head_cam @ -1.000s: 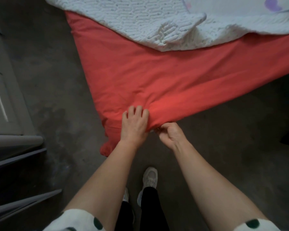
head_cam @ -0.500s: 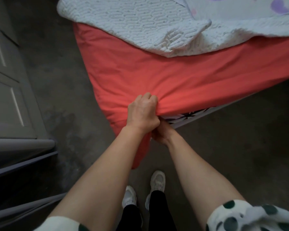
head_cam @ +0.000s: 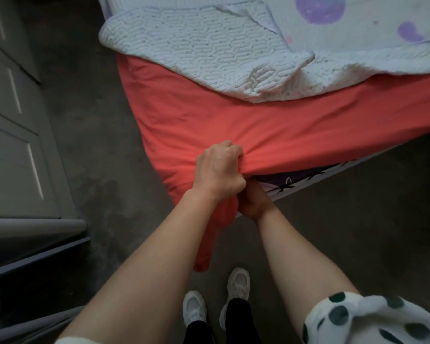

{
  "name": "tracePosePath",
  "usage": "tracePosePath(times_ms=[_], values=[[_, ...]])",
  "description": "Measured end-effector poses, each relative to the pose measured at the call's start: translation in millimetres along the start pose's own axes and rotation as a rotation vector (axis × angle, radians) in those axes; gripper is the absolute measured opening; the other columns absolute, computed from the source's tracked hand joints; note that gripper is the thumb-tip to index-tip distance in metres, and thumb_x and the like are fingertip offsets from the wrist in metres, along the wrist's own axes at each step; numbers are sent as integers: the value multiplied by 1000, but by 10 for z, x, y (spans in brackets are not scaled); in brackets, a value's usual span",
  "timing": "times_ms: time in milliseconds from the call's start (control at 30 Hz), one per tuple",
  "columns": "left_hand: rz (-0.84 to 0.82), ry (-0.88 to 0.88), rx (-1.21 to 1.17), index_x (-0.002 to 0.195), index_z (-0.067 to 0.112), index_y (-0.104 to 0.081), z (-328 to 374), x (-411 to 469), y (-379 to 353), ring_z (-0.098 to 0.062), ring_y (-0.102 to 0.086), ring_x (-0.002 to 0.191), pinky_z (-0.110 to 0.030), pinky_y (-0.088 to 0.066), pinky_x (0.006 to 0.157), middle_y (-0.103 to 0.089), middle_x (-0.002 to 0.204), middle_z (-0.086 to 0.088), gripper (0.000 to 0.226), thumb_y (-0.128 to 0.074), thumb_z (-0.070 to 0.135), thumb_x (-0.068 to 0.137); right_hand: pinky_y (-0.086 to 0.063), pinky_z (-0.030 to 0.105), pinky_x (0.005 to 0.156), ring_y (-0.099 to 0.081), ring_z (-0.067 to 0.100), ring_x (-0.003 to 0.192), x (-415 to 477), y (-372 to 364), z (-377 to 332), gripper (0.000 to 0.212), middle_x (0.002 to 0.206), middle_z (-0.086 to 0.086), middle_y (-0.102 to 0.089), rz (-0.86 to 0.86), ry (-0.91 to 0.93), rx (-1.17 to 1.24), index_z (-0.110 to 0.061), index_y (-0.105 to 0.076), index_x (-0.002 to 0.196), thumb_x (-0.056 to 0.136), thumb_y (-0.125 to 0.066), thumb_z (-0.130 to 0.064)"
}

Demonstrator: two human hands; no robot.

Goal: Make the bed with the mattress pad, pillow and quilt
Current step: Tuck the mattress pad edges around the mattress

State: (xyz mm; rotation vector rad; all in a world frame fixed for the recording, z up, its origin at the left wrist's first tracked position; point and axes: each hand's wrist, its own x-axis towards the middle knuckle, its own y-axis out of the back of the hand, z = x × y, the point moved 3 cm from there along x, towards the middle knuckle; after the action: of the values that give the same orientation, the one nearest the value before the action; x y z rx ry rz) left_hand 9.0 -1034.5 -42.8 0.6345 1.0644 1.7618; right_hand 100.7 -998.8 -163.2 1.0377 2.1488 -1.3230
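lifted higher now, sheet (head_cam: 233,125) bares a patterned corner of the bed (head_cam: 296,182); left hand (head_cam: 219,171) clutches its hem there; right hand (head_cam: 253,202) just below, fingers hidden, grip cannot be told

Both your bare forearms reach forward and converge. Your left hand (head_cam: 220,171) is knuckles-up, fingers curled tight round a bunch of the red sheet (head_cam: 271,135). Your right hand (head_cam: 255,203) sits just beneath it, touching, fingers curled into the hanging fold, mostly hidden.
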Motion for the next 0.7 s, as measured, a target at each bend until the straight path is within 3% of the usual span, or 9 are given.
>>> tracePosePath(times_ms=[133, 200, 267, 333, 400, 467, 567, 633, 700], values=[[11, -10, -21, 96, 17, -67, -4, 57, 92, -33, -59, 89, -37, -45, 68, -62, 93, -3, 37, -60, 13, 59, -49, 30, 79, -65, 14, 80, 32, -85, -35, 22, 89, 2, -70, -19, 25, -64, -17, -62, 99, 80, -50, -21], [16, -7, -30, 95, 16, -67, -4, 80, 122, -34, -59, 88, -36, -45, 68, -62, 92, -3, 36, -59, 13, 59, -43, 26, 56, -56, 12, 56, 76, 44, -54, 13, 64, 0, -61, 124, 51, -94, -17, -58, 82, 84, -47, -9], [11, -2, -34, 95, 17, -67, -15, 91, 135, -34, -59, 88, -35, -43, 67, -62, 92, -3, 36, -59, 13, 60, -27, 17, 38, -36, 8, 40, 119, 308, -71, 23, 49, -4, -41, 366, 138, -92, -19, -48, 73, 86, -44, -1], [-1, 2, -38, 96, 18, -67, -23, 84, 133, -33, -59, 89, -34, -41, 67, -62, 92, -3, 36, -60, 14, 61, -27, 17, 42, -34, 12, 47, 95, 518, -108, 21, 55, 0, -42, 566, 213, -89, -19, -53, 72, 82, -57, -1], [-20, 8, -44, 96, 18, -67, -15, 66, 116, -33, -59, 90, -34, -41, 67, -62, 92, -3, 36, -60, 14, 61, -35, 22, 47, -44, 13, 53, 58, 631, -146, 7, 64, 6, -57, 731, 305, -180, -11, -62, 77, 81, -66, -8], [-17, 14, -54, 96, 17, -68, -7, 52, 118, -33, -60, 91, -34, -40, 67, -63, 93, -3, 36, -60, 13, 61, -45, 29, 53, -57, 18, 65, 90, 685, -161, 26, 87, 13, -69, 785, 402, -259, -3, -63, 99, 78, -69, -17], [10, 19, -73, 95, 17, -68, -9, 82, 177, -33, -60, 90, -32, -39, 67, -63, 91, -2, 36, -60, 12, 60, -52, 41, 75, -63, 26, 90, 143, 882, -174, 51, 108, 19, -67, 946, 441, -488, 0, -52, 110, 70, -71, -26], [12, 15, -78, 94, 18, -68, -7, 110, 229, -33, -60, 90, -32, -40, 67, -63, 90, -2, 36, -60, 12, 59, -51, 39, 77, -63, 24, 91, 82, 848, -255, 32, 104, 18, -68, 982, 419, -711, -3, -58, 102, 74, -67, -16], [18, 5, -78, 93, 18, -69, -7, 124, 254, -33, -60, 88, -32, -40, 66, -63, 89, -2, 36, -61, 12, 59, -51, 35, 67, -64, 21, 79, 28, 708, -337, 8, 85, 11, -69, 837, 358, -761, -10, -63, 83, 77, -60, -16]])
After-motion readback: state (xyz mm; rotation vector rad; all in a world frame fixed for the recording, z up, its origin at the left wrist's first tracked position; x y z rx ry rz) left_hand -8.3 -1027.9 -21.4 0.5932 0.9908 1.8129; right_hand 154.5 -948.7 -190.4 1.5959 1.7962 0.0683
